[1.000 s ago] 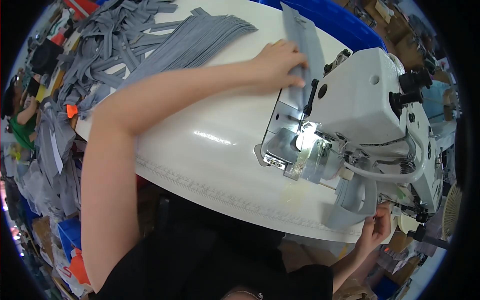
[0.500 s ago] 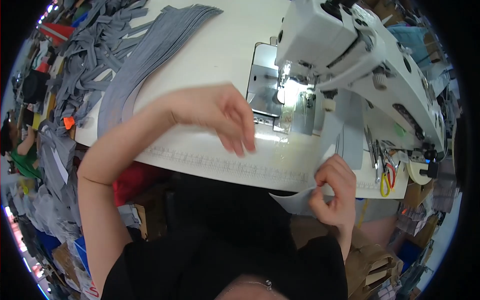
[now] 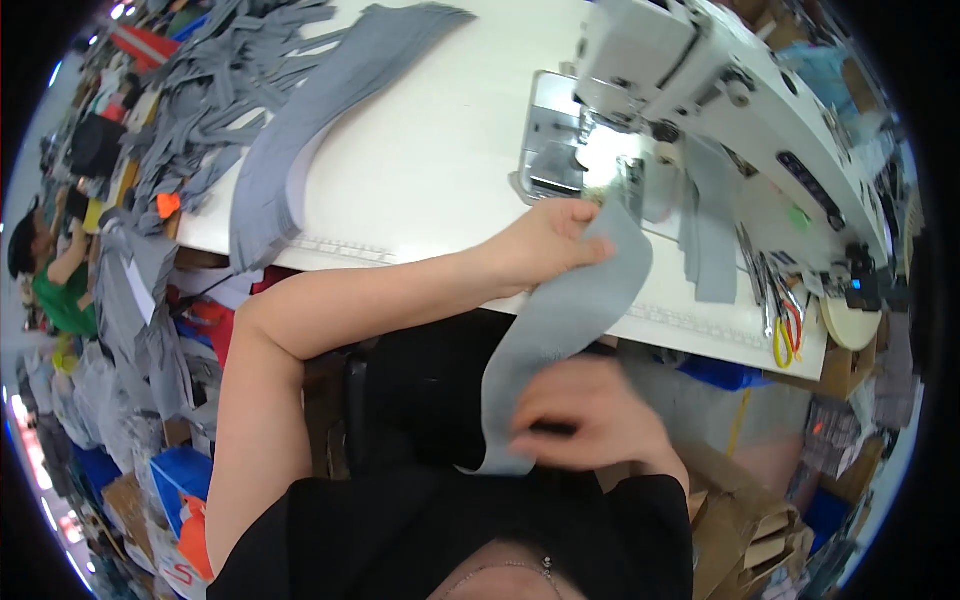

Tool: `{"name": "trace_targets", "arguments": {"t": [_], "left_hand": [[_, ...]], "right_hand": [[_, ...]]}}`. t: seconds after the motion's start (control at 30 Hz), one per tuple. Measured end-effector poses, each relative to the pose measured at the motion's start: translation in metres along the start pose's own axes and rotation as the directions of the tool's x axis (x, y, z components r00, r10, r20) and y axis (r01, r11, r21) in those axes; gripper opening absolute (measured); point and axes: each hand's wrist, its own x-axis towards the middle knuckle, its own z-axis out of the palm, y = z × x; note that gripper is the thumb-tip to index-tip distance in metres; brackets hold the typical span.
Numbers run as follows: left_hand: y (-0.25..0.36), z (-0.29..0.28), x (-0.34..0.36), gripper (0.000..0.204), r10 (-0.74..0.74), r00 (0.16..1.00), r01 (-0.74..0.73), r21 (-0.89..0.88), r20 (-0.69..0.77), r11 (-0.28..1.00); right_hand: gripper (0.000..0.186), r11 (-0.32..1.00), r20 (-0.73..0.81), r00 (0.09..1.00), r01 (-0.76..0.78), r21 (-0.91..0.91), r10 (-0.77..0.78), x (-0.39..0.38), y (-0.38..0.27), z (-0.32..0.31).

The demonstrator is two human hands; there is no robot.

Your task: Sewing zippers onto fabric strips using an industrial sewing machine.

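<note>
A long curved grey fabric strip (image 3: 575, 310) runs from the needle area of the white sewing machine (image 3: 640, 60) over the table's front edge and down toward my lap. My left hand (image 3: 560, 245) is closed on the strip's left edge, just in front of the machine's metal plate (image 3: 552, 135), with the thumb lying on the cloth. Lower down, my right hand (image 3: 590, 415) is bent over the strip's hanging part. Its fingertips overlap the cloth near the lower end, but motion blurs them, so their grip is unclear.
A neat stack of curved grey pieces (image 3: 330, 110) and a heap of loose grey strips (image 3: 210, 100) lie at the left of the white table (image 3: 430, 150). More grey cloth (image 3: 715, 240), yellow-and-red-handled snips (image 3: 785, 335) and metal tools are at the right. Cartons (image 3: 750, 530) stand below.
My left hand has moved right and down onto the strip and closed on it. My right hand has dropped toward my lap. The strip now stretches from the machine over the edge.
</note>
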Motion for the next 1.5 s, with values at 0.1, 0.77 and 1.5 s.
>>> {"name": "trace_targets", "arguments": {"t": [0.1, 0.77, 1.5], "left_hand": [[0.011, -0.005, -0.021, 0.033, 0.033, 0.996, 0.01, 0.469, -0.084, 0.883], [0.163, -0.332, -0.136, 0.016, 0.699, 0.564, 0.587, 0.809, -0.439, 0.034], [0.011, -0.059, -0.086, 0.015, 0.313, 0.875, -0.245, 0.22, -0.37, 0.944]], "right_hand": [[0.022, 0.923, -0.894, 0.428, -0.381, -0.044, 0.135, 0.01, 0.024, -0.028], [0.017, 0.935, -0.82, 0.454, -0.221, 0.276, 0.349, 0.045, 0.081, -0.049], [0.011, 0.985, -0.791, 0.604, 0.056, 0.161, 0.095, 0.096, 0.055, 0.007]]}}
